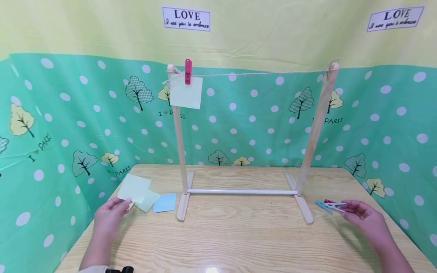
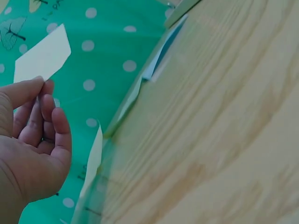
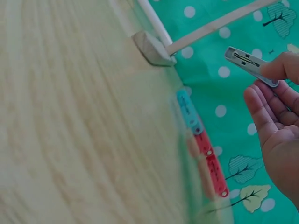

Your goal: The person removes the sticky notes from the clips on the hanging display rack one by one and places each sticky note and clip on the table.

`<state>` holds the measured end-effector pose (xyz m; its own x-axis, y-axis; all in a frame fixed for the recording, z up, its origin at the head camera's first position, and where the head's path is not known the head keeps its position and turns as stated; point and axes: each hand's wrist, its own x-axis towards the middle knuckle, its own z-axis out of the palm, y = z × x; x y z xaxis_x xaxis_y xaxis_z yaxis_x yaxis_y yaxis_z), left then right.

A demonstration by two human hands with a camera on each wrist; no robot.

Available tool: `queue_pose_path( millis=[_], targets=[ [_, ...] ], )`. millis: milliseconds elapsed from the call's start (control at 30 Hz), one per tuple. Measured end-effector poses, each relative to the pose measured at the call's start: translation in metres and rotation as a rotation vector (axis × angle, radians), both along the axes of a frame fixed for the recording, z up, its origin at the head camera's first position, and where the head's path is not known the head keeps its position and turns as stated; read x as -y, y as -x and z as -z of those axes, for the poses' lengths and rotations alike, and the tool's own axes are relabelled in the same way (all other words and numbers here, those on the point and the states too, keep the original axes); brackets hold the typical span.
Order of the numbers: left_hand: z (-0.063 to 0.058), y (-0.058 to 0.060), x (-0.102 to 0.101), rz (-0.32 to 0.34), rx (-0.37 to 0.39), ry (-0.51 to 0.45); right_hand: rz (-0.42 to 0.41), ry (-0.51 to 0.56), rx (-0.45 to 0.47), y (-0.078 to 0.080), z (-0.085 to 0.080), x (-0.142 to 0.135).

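My left hand [image 1: 110, 216] pinches a pale yellow paper square [image 2: 44, 56] between thumb and index finger, lifted above the table. Below it lie a pale green paper [image 1: 148, 200] and a blue paper [image 1: 165, 203]. On the right, my right hand [image 1: 363, 218] holds a whitish-grey clothespin [image 3: 247, 64] between thumb and fingers, in the air. Beneath it on the table are a blue clothespin [image 3: 189, 112] and red clothespins [image 3: 216, 175]. A pale paper square [image 1: 186, 92] hangs from the string [image 1: 252, 73], held by a red clothespin [image 1: 188, 72] near the left post.
A wooden stand with a left post [image 1: 181, 144], a right post [image 1: 315, 132] and a white lower bar [image 1: 242, 192] stands on the wooden table [image 1: 239, 235]. The string runs between the post tops. A patterned green and yellow curtain [image 1: 239, 148] surrounds the table's back and sides.
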<state>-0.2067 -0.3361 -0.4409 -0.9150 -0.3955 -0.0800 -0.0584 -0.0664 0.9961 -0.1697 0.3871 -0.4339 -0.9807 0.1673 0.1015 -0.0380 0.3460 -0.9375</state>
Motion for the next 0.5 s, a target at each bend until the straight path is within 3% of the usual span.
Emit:
queue_pose_path(
  millis=[200,400,500],
  targets=[
    [0.007,-0.002,0.014,-0.003,0.097,0.007,0.021,-0.122,0.087,0.001,0.01,-0.003],
    [0.012,-0.002,0.019,0.116,0.207,0.127,0.032,-0.164,0.151,0.0,0.016,-0.004],
    [0.015,-0.001,0.019,0.188,0.226,0.176,0.043,-0.162,0.19,0.002,0.019,-0.007]
  ],
)
